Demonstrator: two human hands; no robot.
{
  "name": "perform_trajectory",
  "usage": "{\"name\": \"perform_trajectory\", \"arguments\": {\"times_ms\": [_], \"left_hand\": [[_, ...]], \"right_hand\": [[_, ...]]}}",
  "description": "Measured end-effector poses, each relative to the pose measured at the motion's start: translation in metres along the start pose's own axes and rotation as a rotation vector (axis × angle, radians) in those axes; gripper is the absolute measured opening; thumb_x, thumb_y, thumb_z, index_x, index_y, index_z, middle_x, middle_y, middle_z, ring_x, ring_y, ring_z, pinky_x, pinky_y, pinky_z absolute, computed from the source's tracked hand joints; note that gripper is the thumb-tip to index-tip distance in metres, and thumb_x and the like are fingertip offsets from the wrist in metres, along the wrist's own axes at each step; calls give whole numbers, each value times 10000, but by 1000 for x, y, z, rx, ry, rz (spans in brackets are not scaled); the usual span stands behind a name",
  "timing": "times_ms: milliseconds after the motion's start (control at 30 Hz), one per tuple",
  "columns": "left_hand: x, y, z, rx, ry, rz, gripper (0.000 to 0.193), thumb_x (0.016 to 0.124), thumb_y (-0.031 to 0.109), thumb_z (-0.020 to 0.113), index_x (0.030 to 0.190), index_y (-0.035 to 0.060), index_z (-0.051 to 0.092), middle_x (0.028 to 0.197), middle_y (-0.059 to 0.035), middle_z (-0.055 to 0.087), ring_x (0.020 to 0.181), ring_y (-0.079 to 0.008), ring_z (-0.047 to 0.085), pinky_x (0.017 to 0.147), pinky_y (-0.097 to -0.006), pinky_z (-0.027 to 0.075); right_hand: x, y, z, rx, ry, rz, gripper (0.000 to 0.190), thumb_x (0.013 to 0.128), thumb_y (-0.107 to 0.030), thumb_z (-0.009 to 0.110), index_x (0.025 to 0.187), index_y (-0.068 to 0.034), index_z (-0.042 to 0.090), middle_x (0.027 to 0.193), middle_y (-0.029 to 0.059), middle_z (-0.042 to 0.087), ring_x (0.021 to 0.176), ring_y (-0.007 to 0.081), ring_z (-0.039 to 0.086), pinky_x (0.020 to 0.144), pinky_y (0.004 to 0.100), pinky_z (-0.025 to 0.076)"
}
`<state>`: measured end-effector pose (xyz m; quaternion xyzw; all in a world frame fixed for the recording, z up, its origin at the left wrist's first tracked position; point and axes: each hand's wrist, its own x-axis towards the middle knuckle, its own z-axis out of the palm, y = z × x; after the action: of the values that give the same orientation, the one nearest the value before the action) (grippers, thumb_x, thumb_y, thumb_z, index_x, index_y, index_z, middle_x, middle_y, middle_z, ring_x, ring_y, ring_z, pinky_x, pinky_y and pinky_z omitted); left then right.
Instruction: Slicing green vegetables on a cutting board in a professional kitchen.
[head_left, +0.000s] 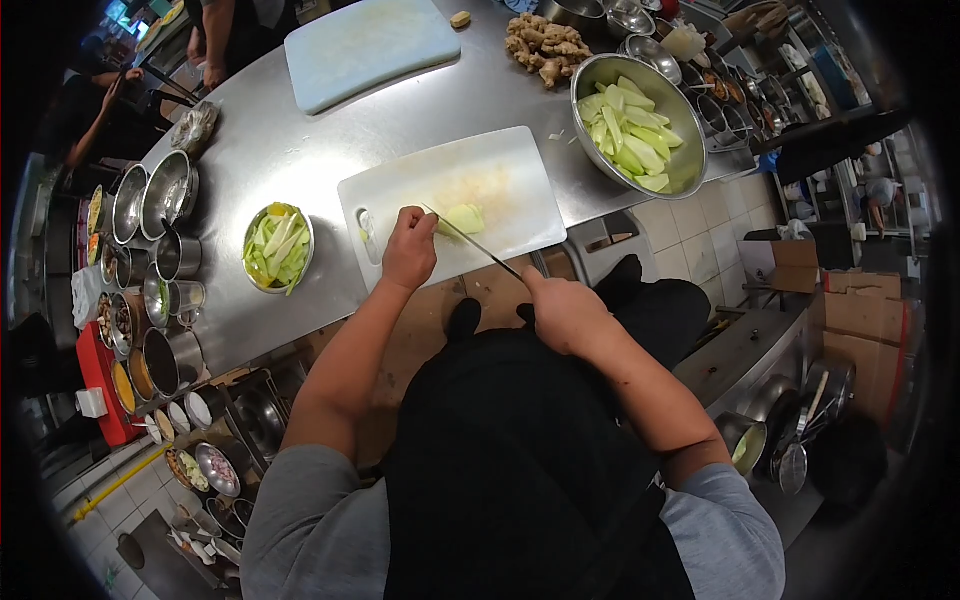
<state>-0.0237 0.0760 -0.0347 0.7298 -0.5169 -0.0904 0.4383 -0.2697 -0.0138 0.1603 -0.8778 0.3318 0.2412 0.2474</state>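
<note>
My right hand (568, 311) grips a kitchen knife (484, 250), its blade slanting up and left over a white cutting board (517, 161). Left of the blade, my left hand (410, 253) has its fingers curled against a pale green vegetable piece (447, 229); the fingertips are partly hidden. Thin pale slices (469, 218) lie flat on the board just beyond the blade. A few small scraps (364, 225) show by the board's handle slot. Left of the board stands a small bowl of cut green vegetable strips (277, 244).
A large steel bowl (697, 169) of pale green wedges (637, 139) sits near the table edge at right. Beyond are ginger roots (544, 46) and a second cutting board (367, 49). Steel bowls (169, 195) and pots line the left. Other people (217, 37) stand across the table.
</note>
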Motion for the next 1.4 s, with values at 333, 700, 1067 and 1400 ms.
{"name": "perform_trajectory", "arguments": {"times_ms": [333,700,1067,1400], "left_hand": [[-2,-5,-6,-18,14,18,115,981,34,615,1078,20,673,1080,-171,568,884,-346,631,792,-419,528],[0,-1,-4,-91,32,44,129,990,24,598,1104,15,658,1082,-179,568,934,-369,622,829,-420,524],[3,0,-5,-45,63,17,95,988,29,593,1056,29,658,1088,-178,594,941,-385,638,833,-435,529],[0,3,-7,-71,97,65,111,955,-5,592,1043,16,657,1077,-183,618,954,-400,645,836,-437,537]], "right_hand": [[32,-7,-1,-13,-32,-73,395,900,-12,556,1290,27,517,1083,295,726,1054,469,705,906,546,556],[95,28,72,182,49,-144,385,893,-4,565,1265,12,467,1058,334,698,1057,504,673,886,586,529],[18,5,-2,6,0,-46,453,884,-82,675,1294,-4,498,1095,285,723,1061,469,694,904,555,552],[43,15,13,-9,-61,-84,417,893,-50,614,1290,8,502,1127,298,714,1087,479,685,923,563,542]]}}
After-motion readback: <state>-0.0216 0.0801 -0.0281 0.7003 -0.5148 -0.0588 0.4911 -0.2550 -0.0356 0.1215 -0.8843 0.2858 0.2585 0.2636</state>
